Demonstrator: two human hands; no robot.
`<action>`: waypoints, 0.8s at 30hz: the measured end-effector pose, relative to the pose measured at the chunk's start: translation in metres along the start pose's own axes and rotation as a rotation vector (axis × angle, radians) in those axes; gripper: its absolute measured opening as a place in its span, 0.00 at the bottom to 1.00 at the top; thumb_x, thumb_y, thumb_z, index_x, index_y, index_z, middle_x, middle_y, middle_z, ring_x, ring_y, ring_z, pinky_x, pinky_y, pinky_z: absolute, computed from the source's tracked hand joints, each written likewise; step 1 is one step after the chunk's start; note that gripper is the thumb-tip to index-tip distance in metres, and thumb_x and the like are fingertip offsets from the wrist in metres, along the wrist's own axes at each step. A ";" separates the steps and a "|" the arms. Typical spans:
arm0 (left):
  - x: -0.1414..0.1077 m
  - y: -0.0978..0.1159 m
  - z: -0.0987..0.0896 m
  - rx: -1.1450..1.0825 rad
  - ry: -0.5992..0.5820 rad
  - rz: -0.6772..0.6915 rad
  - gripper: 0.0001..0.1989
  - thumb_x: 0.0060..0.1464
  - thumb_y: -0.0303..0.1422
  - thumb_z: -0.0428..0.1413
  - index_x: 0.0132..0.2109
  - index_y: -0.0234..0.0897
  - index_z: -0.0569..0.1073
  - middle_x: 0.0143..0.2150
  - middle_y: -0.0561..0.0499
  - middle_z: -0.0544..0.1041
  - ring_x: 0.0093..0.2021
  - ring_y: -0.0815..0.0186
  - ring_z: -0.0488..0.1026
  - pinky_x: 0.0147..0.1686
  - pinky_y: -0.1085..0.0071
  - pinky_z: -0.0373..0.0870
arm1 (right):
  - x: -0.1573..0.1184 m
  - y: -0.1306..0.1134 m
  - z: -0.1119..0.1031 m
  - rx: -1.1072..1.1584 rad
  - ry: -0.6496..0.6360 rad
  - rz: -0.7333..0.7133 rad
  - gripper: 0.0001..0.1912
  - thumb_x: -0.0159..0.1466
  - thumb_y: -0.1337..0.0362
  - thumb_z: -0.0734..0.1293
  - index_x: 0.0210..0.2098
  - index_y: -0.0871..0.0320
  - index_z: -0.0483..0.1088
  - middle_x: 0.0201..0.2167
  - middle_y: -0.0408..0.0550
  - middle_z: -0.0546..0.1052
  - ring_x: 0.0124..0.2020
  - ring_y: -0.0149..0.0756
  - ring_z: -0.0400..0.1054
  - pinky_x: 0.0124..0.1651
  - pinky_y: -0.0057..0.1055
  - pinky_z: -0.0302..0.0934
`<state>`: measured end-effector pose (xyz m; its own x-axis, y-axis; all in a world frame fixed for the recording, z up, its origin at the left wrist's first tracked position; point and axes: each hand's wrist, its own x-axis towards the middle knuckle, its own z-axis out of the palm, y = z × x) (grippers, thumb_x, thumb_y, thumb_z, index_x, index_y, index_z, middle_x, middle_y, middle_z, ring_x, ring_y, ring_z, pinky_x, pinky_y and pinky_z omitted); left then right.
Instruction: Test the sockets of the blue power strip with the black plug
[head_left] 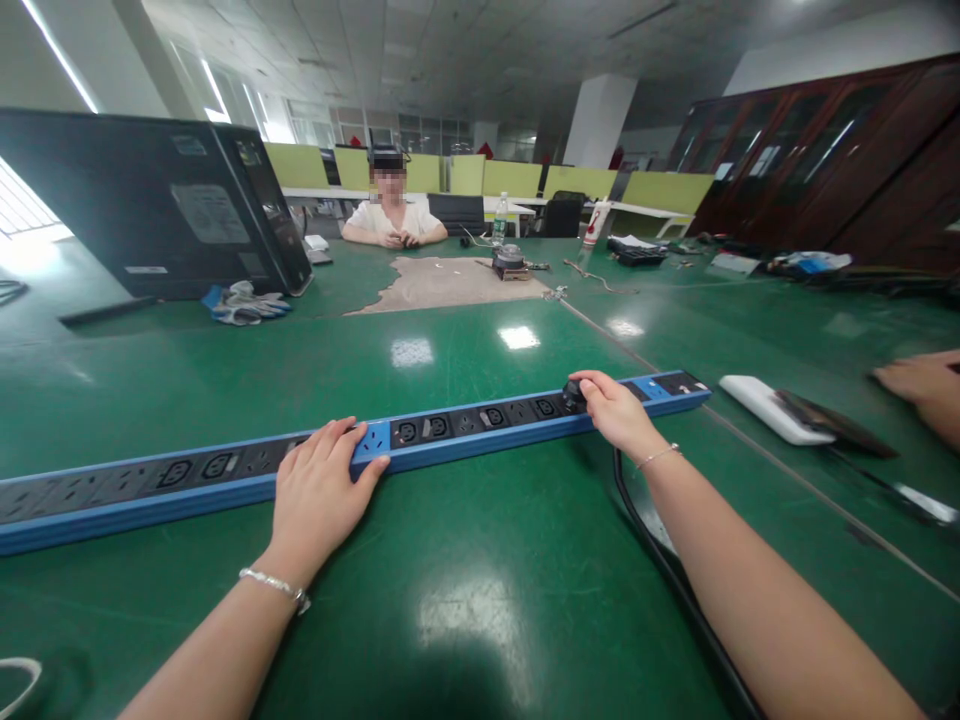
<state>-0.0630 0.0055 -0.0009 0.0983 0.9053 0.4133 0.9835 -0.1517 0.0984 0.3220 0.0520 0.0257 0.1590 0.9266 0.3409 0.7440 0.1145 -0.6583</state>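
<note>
A long blue and black power strip [450, 460] lies slantwise across the green table, its row of sockets facing up. My left hand [319, 480] grips it left of its middle, fingers over the top and thumb against the near side, beside a blue socket. Near the strip's right end, my right hand [611, 405] is closed on a black plug [574, 393], which is at a socket; how deep it sits I cannot tell. From below that hand a thick black cord [637, 520] runs down to the bottom edge.
A black computer case [172, 210] and gloves [244, 303] stand back left. A person [394, 210] sits opposite. At right are a white device [772, 408], a dark phone-like slab [832, 425] and another person's hand [926, 390]. Clutter and a bottle [500, 218] lie farther back.
</note>
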 end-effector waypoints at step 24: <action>0.000 0.001 -0.001 -0.022 0.001 -0.003 0.26 0.58 0.47 0.46 0.56 0.37 0.68 0.59 0.44 0.69 0.60 0.53 0.62 0.58 0.53 0.56 | -0.016 -0.035 -0.001 -0.408 -0.145 0.136 0.18 0.67 0.58 0.51 0.49 0.53 0.67 0.38 0.50 0.78 0.39 0.41 0.71 0.39 0.31 0.59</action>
<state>-0.0623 0.0050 -0.0001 0.0947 0.9053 0.4140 0.9802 -0.1574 0.1201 0.2938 0.0334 0.0440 0.2022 0.9673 0.1530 0.9221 -0.1354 -0.3624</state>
